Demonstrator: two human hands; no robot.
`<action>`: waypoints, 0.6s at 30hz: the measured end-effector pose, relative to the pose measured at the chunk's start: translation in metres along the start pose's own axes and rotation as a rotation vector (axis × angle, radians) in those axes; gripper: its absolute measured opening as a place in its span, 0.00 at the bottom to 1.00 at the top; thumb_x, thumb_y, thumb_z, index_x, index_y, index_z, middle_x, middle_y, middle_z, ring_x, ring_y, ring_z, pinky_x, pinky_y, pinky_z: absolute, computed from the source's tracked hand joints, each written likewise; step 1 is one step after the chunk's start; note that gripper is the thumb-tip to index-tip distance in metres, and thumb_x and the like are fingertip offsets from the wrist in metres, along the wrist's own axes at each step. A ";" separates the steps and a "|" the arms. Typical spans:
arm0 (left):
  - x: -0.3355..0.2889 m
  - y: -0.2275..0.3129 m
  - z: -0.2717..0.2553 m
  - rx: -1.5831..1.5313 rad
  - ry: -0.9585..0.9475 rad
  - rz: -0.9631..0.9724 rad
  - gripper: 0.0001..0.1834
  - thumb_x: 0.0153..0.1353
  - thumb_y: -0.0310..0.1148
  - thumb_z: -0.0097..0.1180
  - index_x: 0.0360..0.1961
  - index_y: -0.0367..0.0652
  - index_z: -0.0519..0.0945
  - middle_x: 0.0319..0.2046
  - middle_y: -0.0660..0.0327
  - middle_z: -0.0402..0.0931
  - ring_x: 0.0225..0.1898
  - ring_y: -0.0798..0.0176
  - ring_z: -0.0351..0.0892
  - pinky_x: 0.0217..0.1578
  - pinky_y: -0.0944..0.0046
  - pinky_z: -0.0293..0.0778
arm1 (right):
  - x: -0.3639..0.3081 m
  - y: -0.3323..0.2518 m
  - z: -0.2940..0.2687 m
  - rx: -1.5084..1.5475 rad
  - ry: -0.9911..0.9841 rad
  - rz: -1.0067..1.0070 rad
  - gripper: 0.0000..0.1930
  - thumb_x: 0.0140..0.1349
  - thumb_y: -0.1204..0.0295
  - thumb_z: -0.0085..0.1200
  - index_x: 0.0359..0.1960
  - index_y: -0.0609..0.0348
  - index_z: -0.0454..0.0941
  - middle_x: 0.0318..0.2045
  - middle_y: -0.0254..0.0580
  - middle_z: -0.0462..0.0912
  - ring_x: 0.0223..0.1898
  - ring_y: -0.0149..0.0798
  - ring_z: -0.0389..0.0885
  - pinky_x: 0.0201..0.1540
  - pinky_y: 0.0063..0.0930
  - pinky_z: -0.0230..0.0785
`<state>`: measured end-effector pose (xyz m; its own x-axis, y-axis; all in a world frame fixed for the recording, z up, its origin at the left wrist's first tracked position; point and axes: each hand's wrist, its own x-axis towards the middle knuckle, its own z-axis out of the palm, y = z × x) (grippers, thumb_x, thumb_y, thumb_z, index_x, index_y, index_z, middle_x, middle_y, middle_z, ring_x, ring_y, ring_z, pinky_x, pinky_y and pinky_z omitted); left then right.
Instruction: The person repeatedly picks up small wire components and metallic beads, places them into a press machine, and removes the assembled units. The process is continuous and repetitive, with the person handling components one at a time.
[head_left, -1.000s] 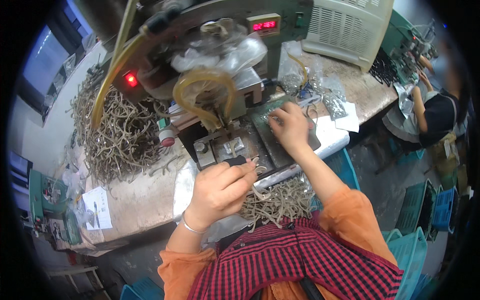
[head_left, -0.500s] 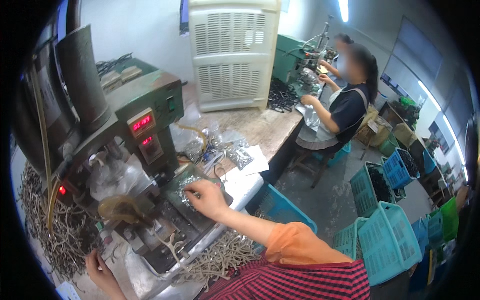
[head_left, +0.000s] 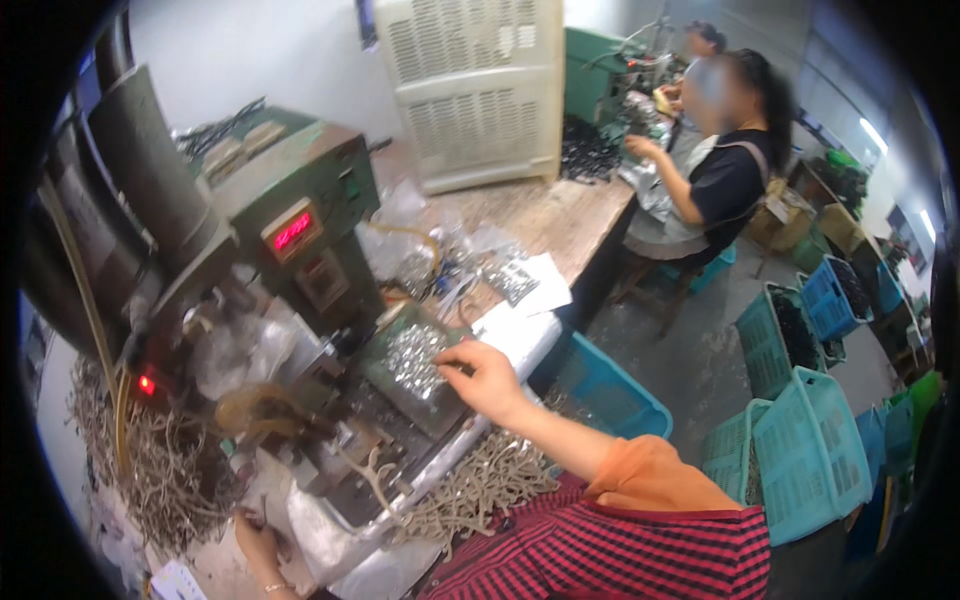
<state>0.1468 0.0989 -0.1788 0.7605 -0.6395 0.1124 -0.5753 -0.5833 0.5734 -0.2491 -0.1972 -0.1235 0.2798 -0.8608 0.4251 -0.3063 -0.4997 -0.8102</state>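
Brightly glinting metal bits [head_left: 411, 354], small, silvery, clustered

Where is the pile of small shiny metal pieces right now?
In the head view, the pile of small shiny metal pieces lies a little left of the middle, on the dark plate, just left of the right hand.

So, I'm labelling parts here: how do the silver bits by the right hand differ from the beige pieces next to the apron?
The silver bits are small and shiny, while the beige pieces are longer, thin and dull. The silver bits lie on a dark plate at the right hand; the beige pieces lie tangled next to the checked apron. Both are loose heaps.
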 end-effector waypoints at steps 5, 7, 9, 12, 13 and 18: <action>-0.010 0.027 0.003 0.077 0.047 0.199 0.06 0.56 0.23 0.61 0.35 0.32 0.81 0.31 0.47 0.83 0.34 0.47 0.82 0.39 0.55 0.76 | 0.015 -0.071 0.014 0.285 -0.228 -0.170 0.07 0.55 0.74 0.63 0.37 0.56 0.86 0.36 0.43 0.86 0.43 0.45 0.84 0.49 0.36 0.75; -0.015 0.059 0.002 0.013 0.107 0.149 0.08 0.61 0.27 0.60 0.40 0.35 0.82 0.35 0.46 0.82 0.39 0.42 0.82 0.43 0.51 0.76 | 0.023 -0.091 0.031 0.380 -0.327 -0.114 0.09 0.56 0.78 0.64 0.39 0.63 0.83 0.38 0.39 0.86 0.44 0.32 0.83 0.51 0.27 0.73; -0.024 0.083 0.005 0.006 0.289 0.320 0.06 0.60 0.26 0.64 0.38 0.37 0.83 0.45 0.49 0.81 0.45 0.45 0.80 0.46 0.55 0.75 | 0.019 -0.093 0.048 0.560 -0.404 0.038 0.19 0.55 0.81 0.65 0.49 0.67 0.76 0.37 0.37 0.83 0.43 0.30 0.81 0.49 0.25 0.73; -0.046 0.120 -0.004 -0.033 0.497 0.367 0.05 0.59 0.23 0.64 0.37 0.37 0.83 0.45 0.51 0.78 0.49 0.50 0.78 0.52 0.57 0.72 | 0.005 -0.103 0.058 0.638 -0.354 0.049 0.22 0.55 0.81 0.64 0.53 0.66 0.74 0.37 0.38 0.83 0.40 0.28 0.81 0.48 0.22 0.72; -0.049 0.127 -0.009 -0.153 0.517 0.335 0.05 0.59 0.22 0.63 0.37 0.37 0.83 0.44 0.51 0.77 0.49 0.50 0.77 0.53 0.58 0.71 | 0.005 -0.104 0.061 0.681 -0.380 0.076 0.23 0.55 0.81 0.64 0.54 0.67 0.73 0.37 0.38 0.83 0.40 0.27 0.81 0.48 0.22 0.72; -0.058 0.223 -0.059 -1.057 0.357 0.757 0.09 0.65 0.19 0.56 0.44 0.34 0.71 0.40 0.52 0.78 0.40 0.59 0.81 0.46 0.60 0.81 | 0.006 -0.114 0.061 0.859 -0.395 0.231 0.28 0.56 0.82 0.64 0.59 0.69 0.70 0.37 0.37 0.84 0.42 0.26 0.81 0.49 0.21 0.72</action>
<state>-0.0080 0.0351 -0.0094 0.4911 -0.3713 0.7880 -0.5025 0.6182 0.6045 -0.1567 -0.1389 -0.0533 0.6292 -0.7562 0.1795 0.3327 0.0533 -0.9415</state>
